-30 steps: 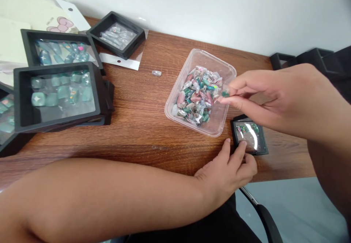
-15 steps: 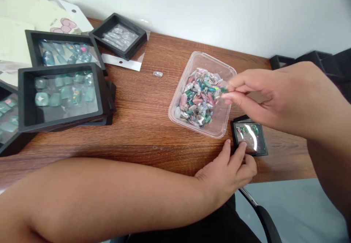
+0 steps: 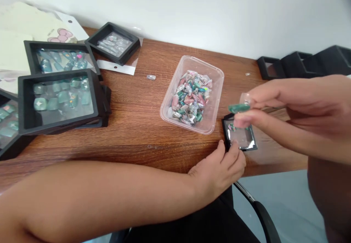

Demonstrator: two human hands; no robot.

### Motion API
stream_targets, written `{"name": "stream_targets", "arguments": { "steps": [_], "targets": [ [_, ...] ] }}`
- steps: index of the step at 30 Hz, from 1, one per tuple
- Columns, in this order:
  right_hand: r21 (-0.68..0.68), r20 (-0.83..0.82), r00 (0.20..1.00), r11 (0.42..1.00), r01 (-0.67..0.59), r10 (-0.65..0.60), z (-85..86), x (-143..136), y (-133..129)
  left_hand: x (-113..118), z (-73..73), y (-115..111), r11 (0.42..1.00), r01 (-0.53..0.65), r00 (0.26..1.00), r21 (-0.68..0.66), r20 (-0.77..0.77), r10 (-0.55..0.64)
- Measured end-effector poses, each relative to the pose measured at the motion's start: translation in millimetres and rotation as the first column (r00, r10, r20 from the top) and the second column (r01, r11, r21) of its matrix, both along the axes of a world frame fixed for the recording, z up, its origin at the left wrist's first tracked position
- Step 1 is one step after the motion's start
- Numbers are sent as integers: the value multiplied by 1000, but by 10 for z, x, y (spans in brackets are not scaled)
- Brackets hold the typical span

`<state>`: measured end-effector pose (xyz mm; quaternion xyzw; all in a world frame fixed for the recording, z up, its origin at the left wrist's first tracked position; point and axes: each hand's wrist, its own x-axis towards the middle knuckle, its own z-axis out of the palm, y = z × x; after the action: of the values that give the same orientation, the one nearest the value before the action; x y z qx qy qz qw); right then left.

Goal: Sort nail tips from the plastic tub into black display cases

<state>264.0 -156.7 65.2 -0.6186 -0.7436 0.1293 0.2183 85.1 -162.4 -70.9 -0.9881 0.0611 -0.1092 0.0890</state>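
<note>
My right hand (image 3: 274, 106) pinches a green press-on nail (image 3: 239, 107) between thumb and fingertips, above the small black display frame (image 3: 242, 135). A clear piece shows just behind the green nail at the fingertips. Below, my left hand (image 3: 221, 162) rests at the near left side of that frame, one fingertip on its clear film and the other fingers curled at its edge; the thumb is hidden. Several small green and pink nails lie under the film. Left of the frame stands a clear plastic tub (image 3: 218, 100), partly filled with mixed green, pink and clear nails (image 3: 192, 98).
Black display frames with green nails (image 3: 94, 100) are stacked at left. Another black frame (image 3: 133, 47) lies behind on a clear sleeve. One loose nail (image 3: 151, 77) sits on the wooden table (image 3: 134, 126). More black frames (image 3: 293, 65) stand at back right along the wall.
My right hand has moved right and slightly down from the tub's edge, carrying the green nail over the small frame. The left hand stays at that frame; the view has shifted slightly.
</note>
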Motion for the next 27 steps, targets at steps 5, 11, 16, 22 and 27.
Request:
{"name": "stream_targets", "arguments": {
  "steps": [5,11,16,22,27],
  "targets": [
    [-24,-521,852,999,33,-41,-57,5,-402,1,147,122,977,180,947,-117,291,-139],
    [-16,-890,454,1000,25,-26,-251,-14,-747,68,472,365,810,460,730,-363,674,-112],
    [34,-960,279,999,-19,38,-433,-36,-899,171,657,710,709,497,694,-500,720,22],
    [-15,-989,150,979,-206,16,-606,-48,-887,162,743,795,701,493,766,-515,639,-70],
    [-91,-986,159,964,-249,-52,-716,-175,-798,11,590,778,709,511,714,-486,699,-35]
  ]
}}
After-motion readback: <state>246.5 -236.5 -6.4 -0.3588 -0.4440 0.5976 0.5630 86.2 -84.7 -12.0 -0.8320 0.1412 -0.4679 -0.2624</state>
